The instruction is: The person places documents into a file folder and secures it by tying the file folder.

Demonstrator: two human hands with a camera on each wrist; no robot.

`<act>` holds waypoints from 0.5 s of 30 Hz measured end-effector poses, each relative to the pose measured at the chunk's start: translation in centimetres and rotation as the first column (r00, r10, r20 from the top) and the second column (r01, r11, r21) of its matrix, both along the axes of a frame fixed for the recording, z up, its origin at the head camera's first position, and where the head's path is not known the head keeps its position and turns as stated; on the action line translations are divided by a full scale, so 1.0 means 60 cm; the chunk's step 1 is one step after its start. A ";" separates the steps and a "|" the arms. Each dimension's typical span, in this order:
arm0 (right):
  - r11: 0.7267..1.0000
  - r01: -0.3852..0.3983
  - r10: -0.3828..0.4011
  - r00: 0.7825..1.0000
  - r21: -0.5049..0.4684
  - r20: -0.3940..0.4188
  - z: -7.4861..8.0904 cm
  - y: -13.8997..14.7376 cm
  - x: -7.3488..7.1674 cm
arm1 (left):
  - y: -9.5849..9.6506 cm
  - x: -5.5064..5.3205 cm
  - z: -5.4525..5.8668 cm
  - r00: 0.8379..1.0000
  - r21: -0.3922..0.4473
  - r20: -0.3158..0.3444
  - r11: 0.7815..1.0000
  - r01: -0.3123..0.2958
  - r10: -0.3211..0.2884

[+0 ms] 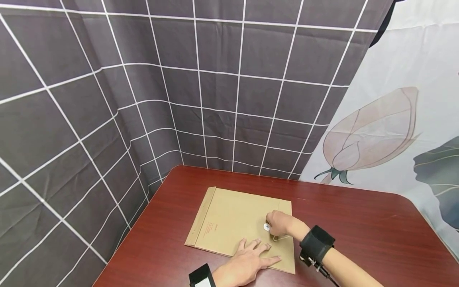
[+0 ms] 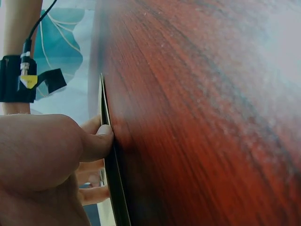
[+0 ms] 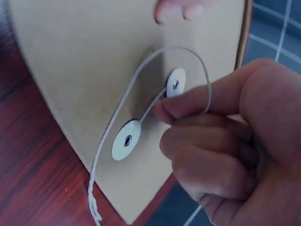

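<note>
A kraft-paper document envelope (image 1: 244, 215) lies on the table, with red print near its left side flap. My left hand (image 1: 247, 261) rests on its near edge, fingers spread over the paper; the thumb (image 2: 101, 141) lies along that edge. Two white round paper buttons show in the right wrist view, a lower button (image 3: 126, 140) and an upper button (image 3: 176, 81). A thin white string (image 3: 124, 96) runs between them and loops round to my right hand (image 3: 211, 146). Curled fingers of this hand pinch the string beside the upper button. The string's knotted end hangs past the envelope's edge.
The reddish-brown wooden table (image 1: 358, 227) extends right of the envelope. Behind and to the left hangs a grey curtain (image 1: 218, 91) with white grid lines; a white floral cloth (image 1: 380, 131) hangs at the right. Both wrists wear black straps (image 1: 317, 241).
</note>
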State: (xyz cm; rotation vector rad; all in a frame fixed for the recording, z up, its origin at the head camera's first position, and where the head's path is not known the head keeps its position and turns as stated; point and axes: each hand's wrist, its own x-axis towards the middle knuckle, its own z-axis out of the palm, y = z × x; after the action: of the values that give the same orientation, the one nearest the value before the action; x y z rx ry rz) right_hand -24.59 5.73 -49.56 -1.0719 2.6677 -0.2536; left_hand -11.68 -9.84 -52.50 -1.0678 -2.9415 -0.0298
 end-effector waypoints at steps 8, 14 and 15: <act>0.956 -0.061 0.220 0.801 0.289 -0.557 -0.024 -0.008 0.051 | 0.001 0.002 0.002 1.000 -0.022 -0.006 1.000 -0.011 0.011; 0.944 -0.008 0.252 0.667 0.331 -0.702 -0.033 -0.017 0.068 | 0.000 0.001 0.001 1.000 -0.007 -0.002 1.000 -0.008 0.008; 0.944 -0.005 0.251 0.659 0.329 -0.710 -0.032 -0.018 0.068 | 0.000 0.002 0.000 1.000 -0.007 0.003 1.000 -0.010 0.010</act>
State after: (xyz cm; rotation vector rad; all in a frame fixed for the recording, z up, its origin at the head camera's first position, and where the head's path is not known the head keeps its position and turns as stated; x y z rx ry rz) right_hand -20.49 4.67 -51.48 -1.4883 3.1114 0.7899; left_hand -11.59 -9.81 -52.48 -1.0546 -2.9512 -0.0214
